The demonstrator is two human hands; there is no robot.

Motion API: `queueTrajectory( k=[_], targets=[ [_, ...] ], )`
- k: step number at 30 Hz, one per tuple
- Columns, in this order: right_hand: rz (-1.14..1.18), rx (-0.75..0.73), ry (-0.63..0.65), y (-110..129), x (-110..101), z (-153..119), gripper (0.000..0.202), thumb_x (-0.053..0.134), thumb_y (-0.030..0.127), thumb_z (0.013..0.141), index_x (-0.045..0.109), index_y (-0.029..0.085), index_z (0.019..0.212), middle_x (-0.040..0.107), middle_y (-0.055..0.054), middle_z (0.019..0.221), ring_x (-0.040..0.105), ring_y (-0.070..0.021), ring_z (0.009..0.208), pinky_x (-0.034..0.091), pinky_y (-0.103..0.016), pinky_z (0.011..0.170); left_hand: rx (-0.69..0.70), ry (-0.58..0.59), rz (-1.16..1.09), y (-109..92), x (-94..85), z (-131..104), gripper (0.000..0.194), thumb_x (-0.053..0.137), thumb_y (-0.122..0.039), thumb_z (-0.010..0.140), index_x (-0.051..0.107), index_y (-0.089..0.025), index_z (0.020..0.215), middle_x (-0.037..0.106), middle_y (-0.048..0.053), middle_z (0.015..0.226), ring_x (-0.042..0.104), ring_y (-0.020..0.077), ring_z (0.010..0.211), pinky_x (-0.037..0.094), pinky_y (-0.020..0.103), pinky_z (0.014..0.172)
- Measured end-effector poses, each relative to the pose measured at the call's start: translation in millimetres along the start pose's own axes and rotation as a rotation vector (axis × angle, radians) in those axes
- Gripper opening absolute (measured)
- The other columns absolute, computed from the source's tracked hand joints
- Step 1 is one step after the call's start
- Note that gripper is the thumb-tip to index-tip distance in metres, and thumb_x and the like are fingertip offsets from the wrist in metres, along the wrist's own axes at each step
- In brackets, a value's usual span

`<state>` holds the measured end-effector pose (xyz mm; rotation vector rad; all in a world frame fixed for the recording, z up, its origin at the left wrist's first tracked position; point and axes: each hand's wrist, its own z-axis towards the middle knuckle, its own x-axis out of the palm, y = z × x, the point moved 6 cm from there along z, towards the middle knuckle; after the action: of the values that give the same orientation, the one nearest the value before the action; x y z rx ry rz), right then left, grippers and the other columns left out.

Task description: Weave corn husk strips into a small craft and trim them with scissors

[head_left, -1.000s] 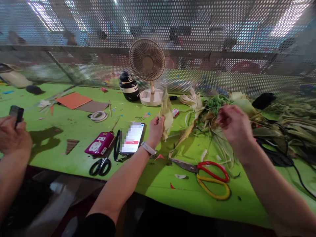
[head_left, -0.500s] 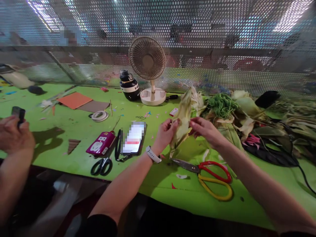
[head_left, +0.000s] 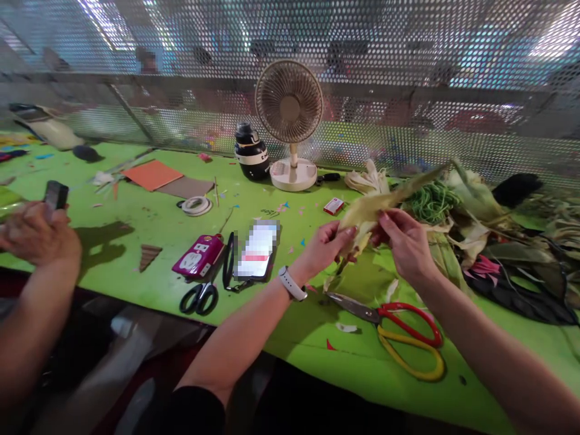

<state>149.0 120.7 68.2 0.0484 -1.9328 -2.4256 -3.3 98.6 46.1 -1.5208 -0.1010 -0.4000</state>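
A pale yellow-green corn husk (head_left: 367,214) is held between my two hands above the green table. My left hand (head_left: 330,244), with a white band at the wrist, pinches its lower left part. On the other side, the thumb and fingers of my right hand (head_left: 403,235) close on the husk near its middle. The husk's long tip points up and to the right, towards a pile of husks. Below my hands lie large scissors (head_left: 380,314) with one red and one yellow handle. Small husk scraps (head_left: 347,327) are scattered near the blades.
A white fan (head_left: 292,121) and a dark bottle (head_left: 251,151) stand against the perforated metal screen. A phone (head_left: 258,251), a purple power strip (head_left: 198,257) and black scissors (head_left: 198,298) lie left of me. Another person's hands (head_left: 43,235) hold a dark object at far left. Green string (head_left: 430,202) sits right.
The husk has turned from upright to leaning right, its tip now over the pile. My right hand has shifted on it. The whole view has swung slightly left.
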Motion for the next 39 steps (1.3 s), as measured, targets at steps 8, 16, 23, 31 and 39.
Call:
queueTrajectory(
  k=[8, 16, 23, 31, 39],
  targets=[
    [-1.109, -0.296, 0.748, -56.4, 52.3, -11.7, 0.058, 0.037, 0.061, 0.088, 0.054, 0.027, 0.131, 0.037, -0.008, 0.149, 0.025, -0.0308, 0.14, 0.015, -0.053, 0.113, 0.135, -0.283, 0.038, -14.3, -26.8, 0.4, 0.034, 0.063, -0.049, 0.077, 0.05, -0.019, 0.072, 0.04, -0.011, 0.043, 0.034, 0.0028, 0.027, 0.025, 0.017, 0.027],
    [-1.564, 0.001, 0.409, -100.1, 23.2, 62.9, 0.056, 0.031, 0.047, 0.093, 0.039, 0.022, 0.142, 0.031, -0.011, 0.151, 0.025, -0.0317, 0.14, 0.021, -0.054, 0.109, 0.109, -0.276, -0.079, 2.3, -25.3, 8.2, 0.035, 0.067, -0.046, 0.074, 0.056, -0.019, 0.093, 0.059, -0.005, 0.064, 0.055, 0.0063, 0.046, 0.041, 0.018, 0.042],
    [-1.147, -0.124, 0.22, -75.3, 18.5, 62.3, 0.047, 0.035, 0.034, 0.09, 0.059, 0.013, 0.124, 0.052, -0.016, 0.136, 0.037, -0.0331, 0.132, 0.019, -0.055, 0.11, 0.058, -0.207, -0.067, 9.1, -21.9, 10.6, 0.035, 0.074, -0.036, 0.067, 0.061, -0.015, 0.092, 0.069, 0.003, 0.079, 0.064, 0.0114, 0.068, 0.046, 0.02, 0.055],
    [-0.317, 0.02, 0.32, -25.8, 21.6, 0.2, 0.044, 0.047, 0.054, 0.086, 0.07, 0.017, 0.082, 0.069, -0.005, 0.073, 0.063, -0.0192, 0.07, 0.05, -0.03, 0.065, -0.039, -0.186, -0.096, 22.2, -10.2, 6.9, 0.039, 0.074, -0.041, 0.065, 0.06, -0.015, 0.089, 0.061, -0.003, 0.057, 0.057, 0.0086, 0.046, 0.047, 0.021, 0.048],
    [-0.135, 0.101, 0.244, -28.2, 23.5, -23.7, 0.028, 0.066, 0.046, 0.076, 0.067, 0.018, 0.075, 0.066, -0.001, 0.072, 0.057, -0.0143, 0.07, 0.044, -0.026, 0.068, 0.02, -0.099, 0.014, 23.3, -0.3, 0.4, 0.031, 0.066, -0.044, 0.073, 0.06, -0.016, 0.082, 0.054, -0.005, 0.051, 0.051, 0.007, 0.038, 0.042, 0.02, 0.04]
  ],
)
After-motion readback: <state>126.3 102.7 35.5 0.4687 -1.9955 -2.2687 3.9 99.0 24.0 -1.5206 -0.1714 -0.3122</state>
